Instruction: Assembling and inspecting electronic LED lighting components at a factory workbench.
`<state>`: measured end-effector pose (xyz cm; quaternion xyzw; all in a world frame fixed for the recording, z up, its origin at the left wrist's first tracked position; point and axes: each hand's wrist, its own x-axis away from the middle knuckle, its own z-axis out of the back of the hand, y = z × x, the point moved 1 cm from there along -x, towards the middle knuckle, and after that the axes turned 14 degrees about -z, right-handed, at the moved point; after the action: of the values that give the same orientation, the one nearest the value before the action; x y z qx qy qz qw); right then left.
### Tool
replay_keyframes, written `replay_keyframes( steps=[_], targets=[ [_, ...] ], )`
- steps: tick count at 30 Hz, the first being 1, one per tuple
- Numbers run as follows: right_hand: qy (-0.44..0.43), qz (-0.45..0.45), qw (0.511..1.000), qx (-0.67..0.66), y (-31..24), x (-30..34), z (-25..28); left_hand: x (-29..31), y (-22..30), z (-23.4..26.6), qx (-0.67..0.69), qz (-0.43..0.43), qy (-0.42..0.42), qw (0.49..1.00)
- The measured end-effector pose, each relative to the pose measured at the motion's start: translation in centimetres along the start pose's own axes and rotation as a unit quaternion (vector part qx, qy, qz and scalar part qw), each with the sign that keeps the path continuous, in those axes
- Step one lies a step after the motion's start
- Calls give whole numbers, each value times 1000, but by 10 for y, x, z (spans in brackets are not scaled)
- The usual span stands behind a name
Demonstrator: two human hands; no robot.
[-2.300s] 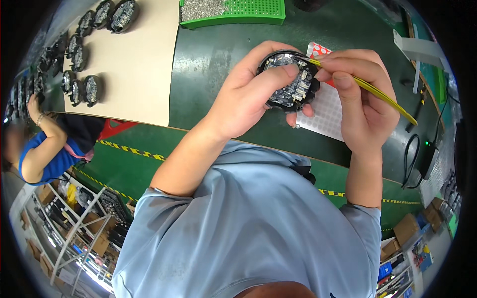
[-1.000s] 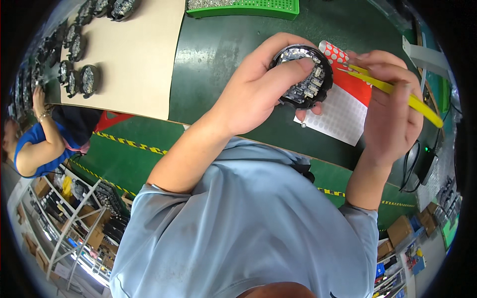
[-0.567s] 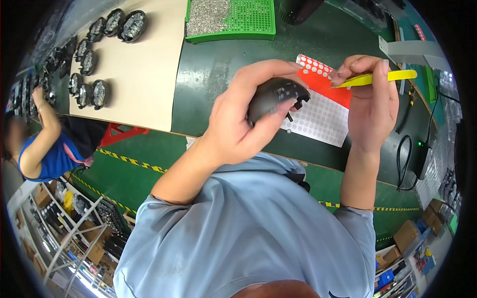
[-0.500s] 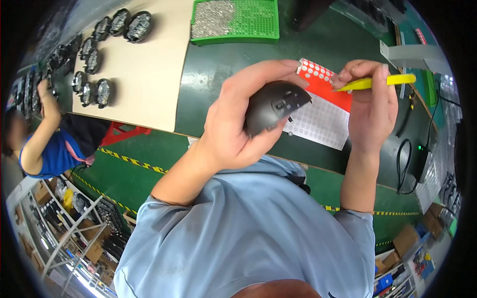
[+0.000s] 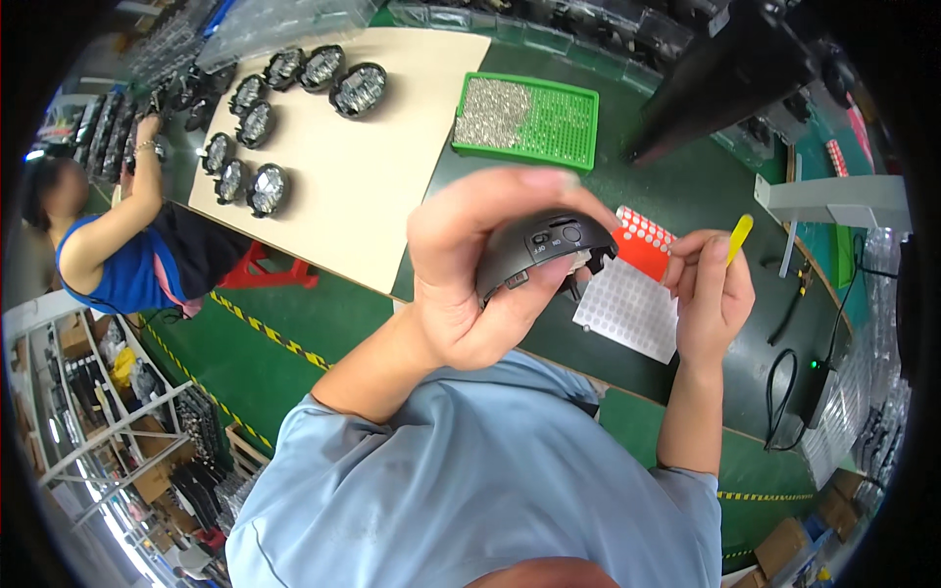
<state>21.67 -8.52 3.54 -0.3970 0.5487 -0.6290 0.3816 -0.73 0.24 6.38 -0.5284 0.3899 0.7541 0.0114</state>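
Observation:
My left hand (image 5: 446, 294) is wrapped around a dark rounded plastic housing (image 5: 512, 251), its switch face tilted up and its open edge to the right. A thumb lies along its lower side, near some pale inner parts. In my right hand (image 5: 714, 306), yellow tweezers (image 5: 741, 238) are pinched with the handle end pointing up; the fingers hide their tips. Between the hands, on the dark table, lies a sheet of round white stickers (image 5: 630, 314) with a red sheet (image 5: 642, 258) of white dots at its far end.
A green basket (image 5: 525, 158) of small silvery parts stands beyond the hands. Several black round housings (image 5: 358, 90) sit on the beige board (image 5: 412, 127) at left. A dark stand (image 5: 711, 83) rises at far right; a black cable (image 5: 774, 397) lies below. Another person (image 5: 118, 240) works at far left.
The view has shifted, so the basket and board appear lower. The housing has turned, bringing its switch face up. The tweezers have swung from lying sideways to pointing upward.

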Motion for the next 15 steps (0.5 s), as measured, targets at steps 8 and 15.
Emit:
replay_keyframes(
  steps=[8, 15],
  targets=[
    [-20, 17, 999, 46, -1, 3, 2, -2, 7, 7, 30, 112, 91, 989],
    [-20, 20, 996, 89, -7, 8, 5, -56, -5, 70, -43, 202, 124, 971]
  ],
)
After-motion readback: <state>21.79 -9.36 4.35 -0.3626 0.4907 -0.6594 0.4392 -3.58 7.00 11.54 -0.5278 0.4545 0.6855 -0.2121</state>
